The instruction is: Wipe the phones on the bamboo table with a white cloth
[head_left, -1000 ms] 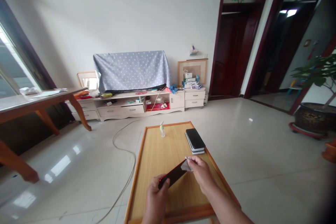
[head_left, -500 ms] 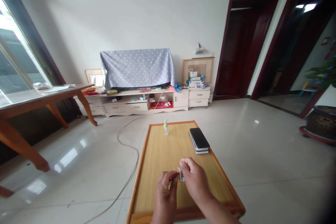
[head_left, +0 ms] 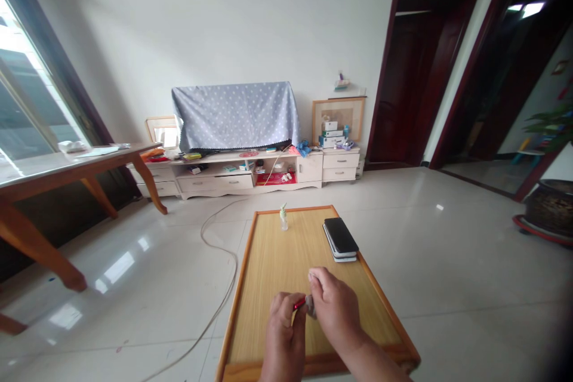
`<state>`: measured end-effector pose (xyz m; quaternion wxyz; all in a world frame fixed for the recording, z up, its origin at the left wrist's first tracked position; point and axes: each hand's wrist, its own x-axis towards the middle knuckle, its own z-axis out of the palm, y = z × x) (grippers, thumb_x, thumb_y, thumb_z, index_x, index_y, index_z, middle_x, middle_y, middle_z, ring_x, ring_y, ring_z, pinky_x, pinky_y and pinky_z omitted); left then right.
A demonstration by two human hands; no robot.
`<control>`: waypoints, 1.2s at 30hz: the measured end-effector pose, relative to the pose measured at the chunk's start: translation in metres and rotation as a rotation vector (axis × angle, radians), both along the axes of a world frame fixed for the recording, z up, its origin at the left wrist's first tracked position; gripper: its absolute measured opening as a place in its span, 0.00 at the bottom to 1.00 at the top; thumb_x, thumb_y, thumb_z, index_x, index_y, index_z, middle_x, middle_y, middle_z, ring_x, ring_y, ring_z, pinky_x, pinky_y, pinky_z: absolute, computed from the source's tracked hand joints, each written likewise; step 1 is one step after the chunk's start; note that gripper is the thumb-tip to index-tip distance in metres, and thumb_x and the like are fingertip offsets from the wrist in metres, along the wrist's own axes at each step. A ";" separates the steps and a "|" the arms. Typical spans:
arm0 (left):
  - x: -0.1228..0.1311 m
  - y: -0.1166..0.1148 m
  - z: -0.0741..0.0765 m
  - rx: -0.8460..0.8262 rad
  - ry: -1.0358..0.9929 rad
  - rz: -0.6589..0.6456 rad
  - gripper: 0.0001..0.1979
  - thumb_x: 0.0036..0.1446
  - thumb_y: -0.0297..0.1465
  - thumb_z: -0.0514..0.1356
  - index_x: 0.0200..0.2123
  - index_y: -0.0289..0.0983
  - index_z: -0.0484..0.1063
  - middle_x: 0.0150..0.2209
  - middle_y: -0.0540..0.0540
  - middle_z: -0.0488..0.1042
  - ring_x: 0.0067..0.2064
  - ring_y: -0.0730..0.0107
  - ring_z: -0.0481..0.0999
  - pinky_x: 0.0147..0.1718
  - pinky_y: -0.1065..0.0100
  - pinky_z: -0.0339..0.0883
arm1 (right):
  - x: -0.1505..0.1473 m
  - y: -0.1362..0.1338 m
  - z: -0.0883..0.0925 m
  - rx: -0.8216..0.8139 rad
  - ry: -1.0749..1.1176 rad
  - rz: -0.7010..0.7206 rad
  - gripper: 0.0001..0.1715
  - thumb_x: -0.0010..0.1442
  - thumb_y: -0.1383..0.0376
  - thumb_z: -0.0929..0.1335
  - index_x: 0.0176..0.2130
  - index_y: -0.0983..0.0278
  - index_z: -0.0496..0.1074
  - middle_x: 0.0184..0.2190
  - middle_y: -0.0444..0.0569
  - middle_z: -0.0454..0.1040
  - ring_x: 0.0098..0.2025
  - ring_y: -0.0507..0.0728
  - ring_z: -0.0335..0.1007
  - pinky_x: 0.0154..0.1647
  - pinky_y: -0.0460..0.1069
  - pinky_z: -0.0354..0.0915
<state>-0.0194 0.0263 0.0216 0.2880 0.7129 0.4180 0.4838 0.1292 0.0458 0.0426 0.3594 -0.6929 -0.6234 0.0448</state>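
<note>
My left hand (head_left: 284,328) grips a phone with a red edge (head_left: 299,303), seen nearly edge-on and mostly hidden behind my hands. My right hand (head_left: 333,307) is closed on a small pale cloth (head_left: 310,309) pressed against the phone. Both hands hover over the near end of a low wooden table (head_left: 268,262). Farther along the table lie stacked phones (head_left: 341,239), a black one on top, and a small clear spray bottle (head_left: 283,218) stands at the far edge.
A grey cable (head_left: 215,239) loops over the tiled floor left of the table. A larger wooden table (head_left: 67,173) stands at left. A white TV stand (head_left: 242,173) with a cloth-covered screen lines the far wall. A potted plant (head_left: 546,203) sits at right.
The phone has been turned from a flat diagonal to nearly edge-on, and my two hands have drawn close together over it. The camera has shifted slightly left.
</note>
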 end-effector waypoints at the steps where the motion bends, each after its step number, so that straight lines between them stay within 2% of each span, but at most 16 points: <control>1: 0.000 0.000 0.000 -0.011 0.000 -0.008 0.10 0.66 0.33 0.52 0.47 0.41 0.70 0.40 0.44 0.71 0.42 0.65 0.72 0.42 0.64 0.68 | -0.006 -0.003 0.001 0.014 -0.014 0.029 0.17 0.68 0.58 0.57 0.43 0.55 0.73 0.32 0.44 0.80 0.34 0.55 0.74 0.32 0.47 0.56; 4: 0.000 0.000 0.002 -0.033 -0.026 -0.022 0.10 0.66 0.34 0.53 0.46 0.41 0.71 0.40 0.45 0.72 0.42 0.65 0.73 0.42 0.64 0.68 | -0.008 -0.004 0.004 0.025 -0.018 0.041 0.17 0.68 0.58 0.58 0.44 0.55 0.74 0.32 0.45 0.80 0.34 0.55 0.74 0.33 0.47 0.55; 7: -0.004 0.000 0.008 -0.064 -0.083 -0.003 0.10 0.65 0.37 0.54 0.45 0.42 0.72 0.39 0.46 0.74 0.42 0.66 0.74 0.43 0.65 0.68 | 0.012 0.005 0.002 0.013 0.011 -0.057 0.17 0.67 0.56 0.59 0.43 0.55 0.74 0.33 0.44 0.79 0.33 0.55 0.73 0.31 0.47 0.55; 10: -0.007 0.002 0.011 -0.189 -0.187 0.024 0.12 0.63 0.42 0.56 0.43 0.41 0.72 0.40 0.47 0.76 0.43 0.64 0.75 0.45 0.65 0.68 | 0.036 0.015 -0.005 -0.026 0.086 -0.160 0.17 0.65 0.54 0.59 0.41 0.54 0.75 0.31 0.42 0.78 0.30 0.55 0.72 0.28 0.47 0.54; 12: -0.007 0.004 0.011 -0.284 -0.280 0.048 0.15 0.61 0.45 0.58 0.42 0.40 0.73 0.40 0.47 0.77 0.44 0.63 0.75 0.46 0.64 0.68 | 0.047 0.018 -0.009 -0.022 0.181 -0.172 0.18 0.65 0.51 0.59 0.41 0.54 0.75 0.31 0.43 0.78 0.31 0.55 0.72 0.29 0.48 0.56; 18: -0.003 0.009 0.007 -0.487 -0.514 -0.007 0.20 0.61 0.47 0.57 0.47 0.39 0.72 0.47 0.44 0.77 0.51 0.59 0.75 0.54 0.60 0.66 | 0.047 0.019 -0.013 0.102 0.602 -0.059 0.26 0.63 0.44 0.62 0.44 0.59 0.74 0.37 0.49 0.79 0.39 0.58 0.75 0.39 0.50 0.66; 24: -0.005 0.014 0.005 -0.542 -0.540 0.105 0.23 0.59 0.50 0.57 0.47 0.39 0.72 0.44 0.43 0.78 0.48 0.57 0.77 0.47 0.61 0.70 | 0.031 0.012 -0.015 0.168 0.580 0.068 0.26 0.64 0.44 0.62 0.42 0.60 0.76 0.42 0.51 0.79 0.45 0.60 0.73 0.48 0.51 0.66; 29: -0.011 0.018 0.002 -0.528 -0.513 0.132 0.21 0.60 0.49 0.56 0.46 0.41 0.73 0.43 0.45 0.78 0.47 0.60 0.77 0.47 0.62 0.70 | 0.032 0.012 -0.022 -0.031 0.721 0.062 0.27 0.61 0.42 0.64 0.36 0.60 0.75 0.31 0.47 0.78 0.35 0.58 0.72 0.35 0.48 0.64; 33: -0.015 0.018 0.003 -0.470 -0.438 0.108 0.19 0.61 0.48 0.56 0.46 0.41 0.72 0.45 0.46 0.77 0.49 0.60 0.75 0.52 0.62 0.67 | 0.036 0.014 -0.027 -0.161 1.072 -0.014 0.26 0.54 0.41 0.69 0.35 0.61 0.73 0.30 0.45 0.76 0.32 0.55 0.70 0.29 0.46 0.62; 36: -0.015 0.015 0.007 -0.376 -0.365 0.087 0.17 0.62 0.46 0.57 0.46 0.40 0.71 0.46 0.46 0.76 0.50 0.61 0.73 0.52 0.63 0.66 | 0.038 0.015 -0.027 -0.329 1.302 -0.053 0.29 0.49 0.39 0.71 0.30 0.60 0.69 0.24 0.42 0.71 0.25 0.53 0.65 0.23 0.46 0.59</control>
